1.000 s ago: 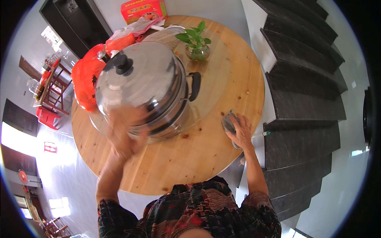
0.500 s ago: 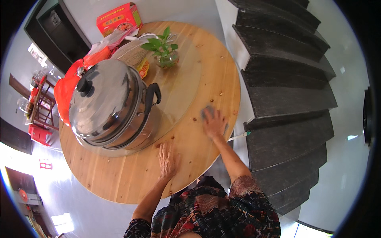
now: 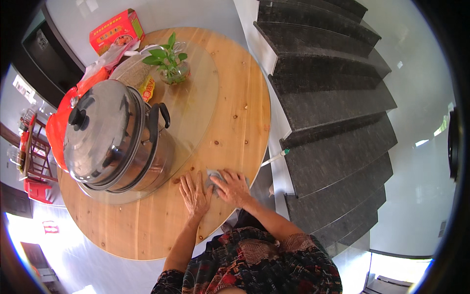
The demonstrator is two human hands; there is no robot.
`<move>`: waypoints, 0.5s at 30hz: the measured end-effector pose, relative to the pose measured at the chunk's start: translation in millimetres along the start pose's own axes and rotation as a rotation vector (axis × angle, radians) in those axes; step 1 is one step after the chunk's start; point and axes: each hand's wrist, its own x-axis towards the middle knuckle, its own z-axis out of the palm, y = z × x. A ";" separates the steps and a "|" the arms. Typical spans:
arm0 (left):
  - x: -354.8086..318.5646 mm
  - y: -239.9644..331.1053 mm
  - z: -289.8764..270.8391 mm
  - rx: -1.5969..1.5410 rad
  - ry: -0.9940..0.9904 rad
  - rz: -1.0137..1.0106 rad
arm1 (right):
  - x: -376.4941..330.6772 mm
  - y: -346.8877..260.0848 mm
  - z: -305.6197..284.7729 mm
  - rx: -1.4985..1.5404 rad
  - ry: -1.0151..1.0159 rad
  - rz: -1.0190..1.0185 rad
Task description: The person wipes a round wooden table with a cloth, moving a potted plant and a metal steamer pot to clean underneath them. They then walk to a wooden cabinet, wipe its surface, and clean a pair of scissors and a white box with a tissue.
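My right hand point(image 3: 234, 188) presses a grey cloth point(image 3: 214, 175) against the round wooden table point(image 3: 235, 132), close to its near edge. Part of the cloth shows past my fingertips; the rest is hidden under the palm. Just to the left, my left hand point(image 3: 197, 197) lies flat on the wood with its fingers spread and nothing in it. The two hands almost touch. Beyond my left hand stands a large steel pot point(image 3: 105, 137) with a domed lid and black handles, on a round glass turntable point(image 3: 198, 117).
A leafy plant in a glass bowl point(image 3: 174, 73), a yellow-labelled bag point(image 3: 132, 71) and red plastic bags point(image 3: 58, 130) stand around the pot. A red box point(image 3: 117, 32) is at the back. Dark stairs point(image 3: 338, 108) rise at the right; a white stick point(image 3: 275, 157) leans by the table edge.
My right hand has slid the cloth from the table's right side leftward and nearer, beside my left hand. My left hand stays flat on the table. The whole view has shifted slightly.
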 end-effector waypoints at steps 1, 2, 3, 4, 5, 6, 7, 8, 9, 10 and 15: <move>-0.6 1.6 0.2 0.001 -0.004 -0.008 | 3.2 9.9 0.6 -0.004 0.022 0.010; 1.8 1.2 -1.1 0.008 -0.003 -0.013 | 9.6 19.9 0.1 -0.030 0.017 0.051; 3.2 1.2 -2.2 0.016 -0.011 -0.019 | 17.6 31.0 -0.8 -0.056 0.014 0.089; 2.2 2.5 -2.8 0.025 -0.017 -0.027 | 26.4 42.6 -1.4 -0.082 0.011 0.125; 1.8 2.7 -4.6 0.038 -0.021 -0.040 | 37.8 54.3 -0.8 -0.091 0.024 0.141; 3.0 4.3 -6.6 0.036 -0.041 -0.052 | 48.3 68.1 -1.2 -0.103 0.034 0.159; 4.3 6.2 -9.4 0.035 -0.061 -0.065 | 58.8 81.9 -0.9 -0.115 0.044 0.175; 6.3 8.8 -10.3 0.030 -0.078 -0.078 | 69.7 97.3 -0.8 -0.128 0.064 0.190; 6.8 9.3 -10.1 0.032 -0.084 -0.080 | 82.4 112.5 0.0 -0.136 0.084 0.200; 6.0 8.5 -9.3 0.033 -0.090 -0.083 | 93.4 127.2 0.3 -0.144 0.103 0.210; 13.9 16.6 -15.0 0.000 -0.025 -0.091 | 148.4 193.6 -4.7 -0.120 0.163 0.217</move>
